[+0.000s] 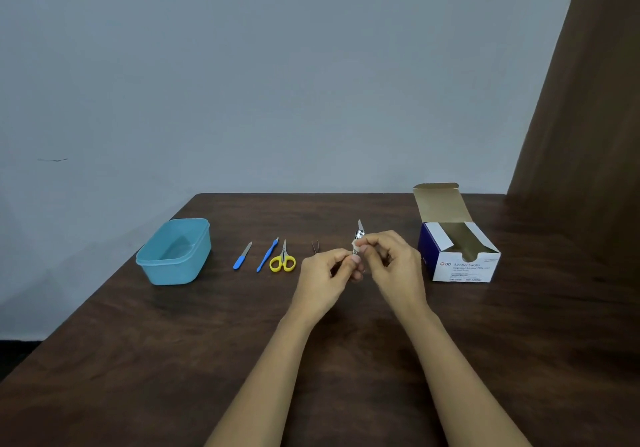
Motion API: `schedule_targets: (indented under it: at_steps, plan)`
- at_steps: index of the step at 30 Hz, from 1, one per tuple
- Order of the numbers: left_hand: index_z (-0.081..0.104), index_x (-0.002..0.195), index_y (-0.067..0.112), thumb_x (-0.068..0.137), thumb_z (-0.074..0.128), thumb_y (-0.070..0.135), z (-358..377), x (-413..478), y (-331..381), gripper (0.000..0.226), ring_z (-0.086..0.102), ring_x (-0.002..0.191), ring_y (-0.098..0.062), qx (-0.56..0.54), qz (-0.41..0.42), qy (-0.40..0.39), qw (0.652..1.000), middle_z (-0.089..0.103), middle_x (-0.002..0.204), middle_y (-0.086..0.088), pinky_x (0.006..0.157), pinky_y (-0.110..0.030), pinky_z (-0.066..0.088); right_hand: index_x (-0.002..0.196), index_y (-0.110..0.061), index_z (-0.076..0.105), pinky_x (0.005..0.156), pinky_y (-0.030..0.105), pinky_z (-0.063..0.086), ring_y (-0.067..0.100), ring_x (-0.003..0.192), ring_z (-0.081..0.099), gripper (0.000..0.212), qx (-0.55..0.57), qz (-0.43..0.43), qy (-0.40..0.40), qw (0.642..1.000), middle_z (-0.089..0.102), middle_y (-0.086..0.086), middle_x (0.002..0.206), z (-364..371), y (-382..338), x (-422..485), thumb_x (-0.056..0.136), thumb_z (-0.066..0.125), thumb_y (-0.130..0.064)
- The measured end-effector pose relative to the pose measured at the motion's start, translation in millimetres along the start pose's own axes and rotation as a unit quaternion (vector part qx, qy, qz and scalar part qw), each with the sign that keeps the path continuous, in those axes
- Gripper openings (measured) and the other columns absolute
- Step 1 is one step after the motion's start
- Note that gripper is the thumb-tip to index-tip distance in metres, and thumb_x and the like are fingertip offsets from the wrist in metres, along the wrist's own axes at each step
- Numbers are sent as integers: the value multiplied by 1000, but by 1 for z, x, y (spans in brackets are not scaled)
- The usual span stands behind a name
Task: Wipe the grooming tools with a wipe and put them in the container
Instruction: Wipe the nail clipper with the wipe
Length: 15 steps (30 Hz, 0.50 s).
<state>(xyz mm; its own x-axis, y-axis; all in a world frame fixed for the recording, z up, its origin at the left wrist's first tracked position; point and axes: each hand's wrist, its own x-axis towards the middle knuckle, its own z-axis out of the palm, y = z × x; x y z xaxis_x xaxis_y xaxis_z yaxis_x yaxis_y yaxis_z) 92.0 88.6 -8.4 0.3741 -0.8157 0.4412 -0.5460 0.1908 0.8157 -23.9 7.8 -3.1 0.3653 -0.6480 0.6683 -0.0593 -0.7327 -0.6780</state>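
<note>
**Both hands at a metal tool above the table's middle**

The left hand (329,273) pinches the lower end of a small metal tool (359,232), fingers curled round it, the pointed tip standing up and away. Just beside it, the right hand (391,259) pinches a small white wipe (356,248) against the tool's shaft with thumb and forefinger; the other fingers are loosely curled. Both are held over the dark wooden table (173,360), not resting on it.

To the left lie the other tools in a row, each apart from the next: dark tweezers (315,246) nearest the hands, then yellow-handled scissors (283,259), a slim blue stick tool (267,254) and a blue-handled nail file (241,256). Further left stands the blue container (173,273), open-topped, none of the tools in it.

On the right stands an opened box of alcohol swabs (464,266), flap up. A brown curtain (581,117) hangs at the far right.
</note>
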Motion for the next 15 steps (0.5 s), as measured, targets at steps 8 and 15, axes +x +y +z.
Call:
schedule_targets:
  at_steps: [8, 15]
  plan:
    - [69, 80, 21, 98, 52, 22, -1, 0, -2, 25, 65, 69, 0, 27, -16, 18, 999, 67, 68, 9, 73, -18, 52, 86, -17, 72, 63, 9, 47, 0, 75, 63, 17, 12, 24, -68, 997, 63, -12, 85, 1, -3, 1, 87, 65, -1]
    - [69, 79, 16, 99, 50, 21, 2, 0, 2, 28, 65, 70, -3, -15, -30, -19, 999, 67, 67, 7, 74, -18, 52, 93, -17, 74, 60, 12, 47, -1, 75, 58, 16, -46, -13, 24, 999, 64, -10, 91, 0, 5, 1, 87, 66, -4]
